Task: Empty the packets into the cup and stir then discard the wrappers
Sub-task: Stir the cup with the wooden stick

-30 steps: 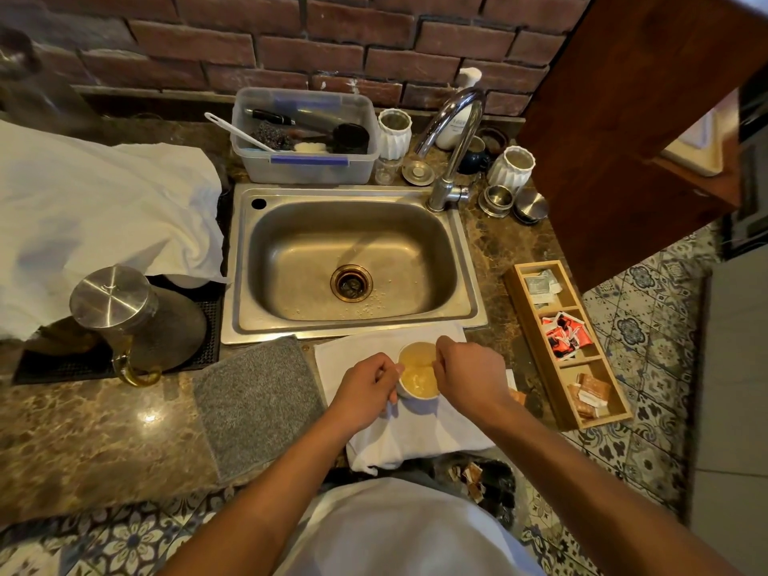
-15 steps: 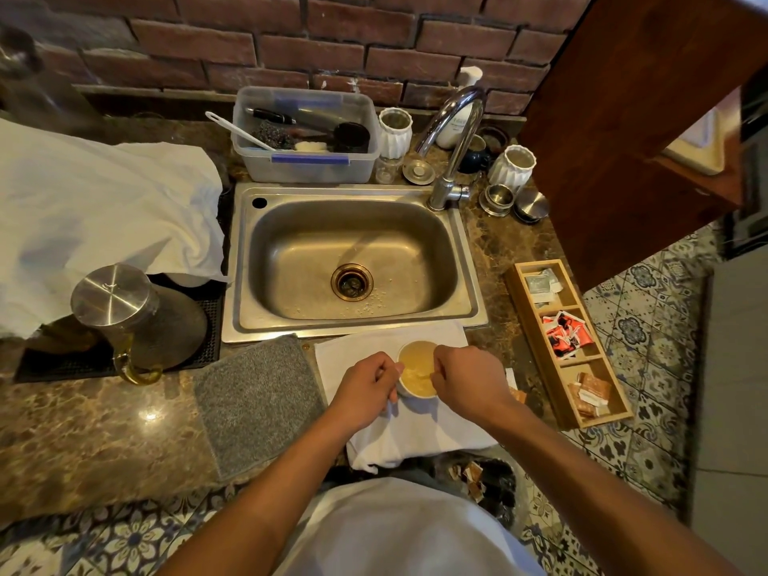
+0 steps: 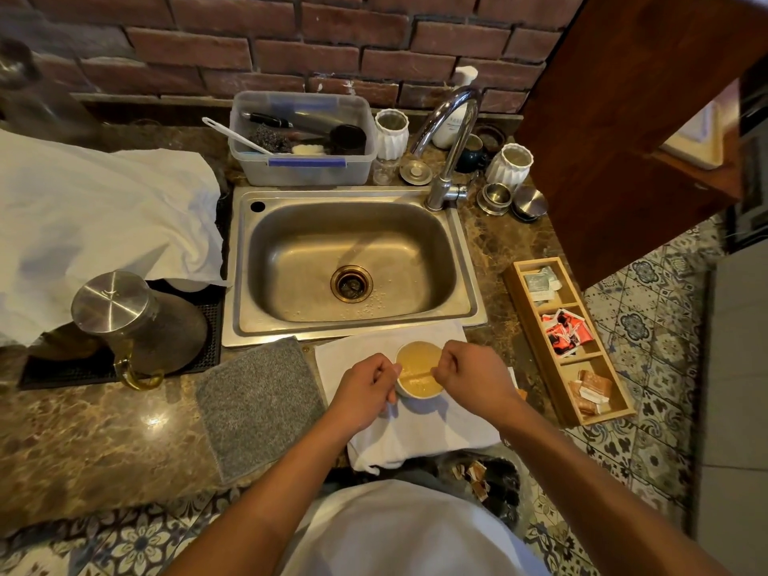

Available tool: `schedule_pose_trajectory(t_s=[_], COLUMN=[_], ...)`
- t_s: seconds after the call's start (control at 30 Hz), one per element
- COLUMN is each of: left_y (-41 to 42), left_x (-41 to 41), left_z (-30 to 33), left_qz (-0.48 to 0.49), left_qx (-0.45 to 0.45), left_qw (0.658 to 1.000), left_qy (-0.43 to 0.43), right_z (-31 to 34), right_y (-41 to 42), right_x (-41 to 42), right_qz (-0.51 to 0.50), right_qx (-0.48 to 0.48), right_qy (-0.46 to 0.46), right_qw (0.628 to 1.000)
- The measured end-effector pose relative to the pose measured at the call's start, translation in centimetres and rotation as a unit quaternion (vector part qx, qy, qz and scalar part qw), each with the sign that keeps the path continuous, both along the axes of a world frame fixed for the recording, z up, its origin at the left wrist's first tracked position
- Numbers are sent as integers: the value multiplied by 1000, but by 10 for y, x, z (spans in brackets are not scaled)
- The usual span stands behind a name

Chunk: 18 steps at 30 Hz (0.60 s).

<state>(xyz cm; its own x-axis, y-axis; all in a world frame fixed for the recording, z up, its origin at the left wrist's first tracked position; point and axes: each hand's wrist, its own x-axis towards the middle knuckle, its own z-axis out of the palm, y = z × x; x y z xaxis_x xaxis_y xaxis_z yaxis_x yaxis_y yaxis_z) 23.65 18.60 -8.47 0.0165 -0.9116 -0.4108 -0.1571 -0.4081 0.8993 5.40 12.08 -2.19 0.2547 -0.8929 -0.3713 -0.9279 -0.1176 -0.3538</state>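
Brick wall behind, marble counter below; the cup [image 3: 417, 370] sits on a white cloth [image 3: 419, 434] just in front of the sink [image 3: 353, 259]. Left hand [image 3: 361, 390] and right hand [image 3: 473, 378] each pinch an end of a thin packet [image 3: 415, 372] stretched over the cup's mouth, likely so its contents drop into the tan liquid. A wooden tray [image 3: 567, 338] of spare packets lies to the right, a grey mat [image 3: 259, 409] to the left; neither is in the way.
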Motion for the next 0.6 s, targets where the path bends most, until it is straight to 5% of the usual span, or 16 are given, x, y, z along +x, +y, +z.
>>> schedule_pose_trajectory(t_s=[0.2, 0.37, 0.6], left_y=[-4, -5, 0], left_x=[0, -7, -22], left_z=[-3, -4, 1], left_qz=[-7, 8, 78], left_qx=[5, 9, 25], left_qw=[1000, 999, 996], left_qy=[-23, -33, -27], right_z=[9, -1, -13], right_y=[10, 20, 26], right_x=[-40, -80, -117], right_qz=[-153, -268, -244], right_qx=[67, 165, 235], right_qy=[-140, -291, -414], right_qw=[976, 903, 845])
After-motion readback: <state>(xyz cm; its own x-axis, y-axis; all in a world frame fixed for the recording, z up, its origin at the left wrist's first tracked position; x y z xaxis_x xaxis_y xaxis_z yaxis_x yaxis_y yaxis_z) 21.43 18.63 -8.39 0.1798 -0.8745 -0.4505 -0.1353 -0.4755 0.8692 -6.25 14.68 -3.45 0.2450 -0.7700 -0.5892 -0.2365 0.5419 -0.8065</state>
